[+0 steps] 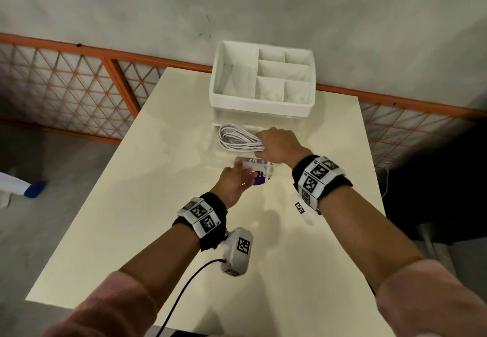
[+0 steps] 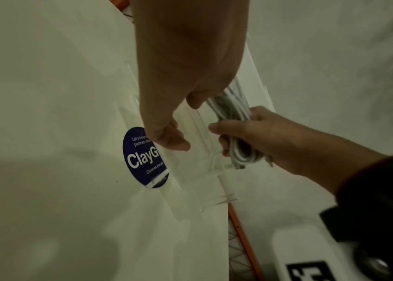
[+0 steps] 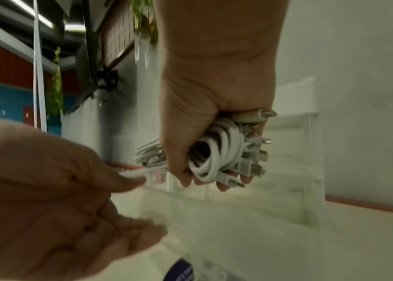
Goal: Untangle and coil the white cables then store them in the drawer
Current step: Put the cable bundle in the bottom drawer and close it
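A coil of white cables (image 1: 237, 139) hangs low over the pulled-out clear drawer (image 1: 216, 132) of a white organizer (image 1: 263, 104). My right hand (image 1: 279, 146) grips the coil at its right end. In the right wrist view the fingers wrap the coil (image 3: 214, 152), and several plugs (image 3: 253, 167) stick out past them. My left hand (image 1: 233, 181) sits at the drawer's front wall with relaxed fingers (image 2: 173, 142) touching the clear plastic (image 2: 202, 180). It holds nothing. In the left wrist view the coil (image 2: 239, 150) is over the drawer.
The organizer's top tray has several empty compartments (image 1: 282, 70). A round dark blue sticker (image 2: 140, 157) lies on the cream table (image 1: 158, 205) under the drawer front. An orange mesh fence (image 1: 79, 86) runs behind the table. A black cord (image 1: 184, 284) crosses the near edge.
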Demonstrator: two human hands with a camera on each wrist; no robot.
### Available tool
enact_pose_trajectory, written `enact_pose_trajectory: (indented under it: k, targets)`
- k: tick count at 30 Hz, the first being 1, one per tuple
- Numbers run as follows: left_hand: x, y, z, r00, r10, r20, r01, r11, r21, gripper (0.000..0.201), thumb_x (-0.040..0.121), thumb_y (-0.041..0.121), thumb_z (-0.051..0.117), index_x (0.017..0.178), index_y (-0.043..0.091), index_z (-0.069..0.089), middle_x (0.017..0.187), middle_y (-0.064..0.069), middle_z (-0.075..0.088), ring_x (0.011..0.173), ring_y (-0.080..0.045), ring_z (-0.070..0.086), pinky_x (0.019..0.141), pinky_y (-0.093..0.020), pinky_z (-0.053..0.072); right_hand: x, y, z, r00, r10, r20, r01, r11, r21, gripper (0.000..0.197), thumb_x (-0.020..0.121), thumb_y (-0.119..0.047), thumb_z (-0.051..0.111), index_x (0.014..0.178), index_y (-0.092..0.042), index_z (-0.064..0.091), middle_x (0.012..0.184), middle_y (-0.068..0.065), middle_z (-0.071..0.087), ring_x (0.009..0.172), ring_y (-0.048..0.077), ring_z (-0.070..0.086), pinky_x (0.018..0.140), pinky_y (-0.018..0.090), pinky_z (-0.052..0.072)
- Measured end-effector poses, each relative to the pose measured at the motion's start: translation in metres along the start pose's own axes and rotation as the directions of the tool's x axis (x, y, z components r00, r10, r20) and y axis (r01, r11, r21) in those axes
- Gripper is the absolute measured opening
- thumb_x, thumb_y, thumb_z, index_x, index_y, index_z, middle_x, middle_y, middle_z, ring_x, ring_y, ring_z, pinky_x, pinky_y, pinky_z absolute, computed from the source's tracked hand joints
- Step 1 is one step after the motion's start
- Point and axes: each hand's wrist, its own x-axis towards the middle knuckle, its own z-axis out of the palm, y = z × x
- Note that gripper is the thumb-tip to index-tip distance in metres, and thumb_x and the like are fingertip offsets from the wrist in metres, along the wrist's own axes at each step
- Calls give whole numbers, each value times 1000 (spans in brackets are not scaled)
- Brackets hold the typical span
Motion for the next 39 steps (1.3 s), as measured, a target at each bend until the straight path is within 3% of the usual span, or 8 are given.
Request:
enact_pose_trajectory:
  k: [5,11,15,20,25,31,36,39]
  targets:
    - [1,-4,0,1000,25,2,-25,1000,0,41,102,32,36,83,2,56,68,-6,58,71,-17,57,76,-28,49,19,3,18,991,57,120,-60,998,28,33,81,-33,64,107,-14,63,102,9,67,94,30,64,71,31,43]
    - [7,-8,-1,1000,14,-13,-15,1000,-14,43,101,35,37,109,-6,48,89,-15,57,71,-17,60,59,-21,53,31,15,30,951,147,273,-223,936,274,25,78,-29,68,93,-11,61,81,4,59,76,23,59,65,26,45]
    - [5,-8,-1,999,35,13,-35,999,13,42,102,33,33,90,-2,54,82,-11,56,75,-18,59,69,-25,50,32,17,25,927,161,337,-275,906,322,11,78,-22,66,78,-13,59,67,-2,57,67,17,56,62,23,44]
    - [3,-5,-1,999,16,36,-17,999,30,44,102,33,33,105,-6,53,90,-12,59,78,-16,61,64,-19,53,43,10,16,869,179,460,-285,943,172,14,71,-22,63,83,-14,64,84,5,64,76,22,61,69,27,46]
    - [1,-2,2,999,16,41,-16,1000,-9,40,103,27,32,86,1,56,84,-10,57,78,-18,60,67,-17,55,49,5,15,843,211,496,-284,956,76,29,75,-21,58,102,-11,64,103,9,65,94,27,61,77,30,47]
    - [2,-3,1,999,13,30,-12,999,-35,41,103,28,30,104,-7,52,88,-16,54,76,-17,61,56,-13,54,47,17,30,890,250,380,-363,893,264,18,80,-19,58,93,-8,56,94,10,59,83,25,57,55,24,40]
    - [-1,0,9,1000,25,-3,-25,998,-65,43,104,26,30,114,-12,47,88,-18,56,76,-19,63,58,-16,56,50,19,46,937,265,228,-317,920,230,61,83,-57,54,123,-11,56,122,13,63,113,31,58,85,32,46]
    - [-1,-1,11,999,11,-44,-15,997,-76,36,103,26,31,111,-7,44,93,-19,54,75,-21,63,62,-19,58,44,14,52,923,346,168,-370,918,143,83,82,-67,47,139,-8,38,146,19,40,136,36,34,113,45,25]
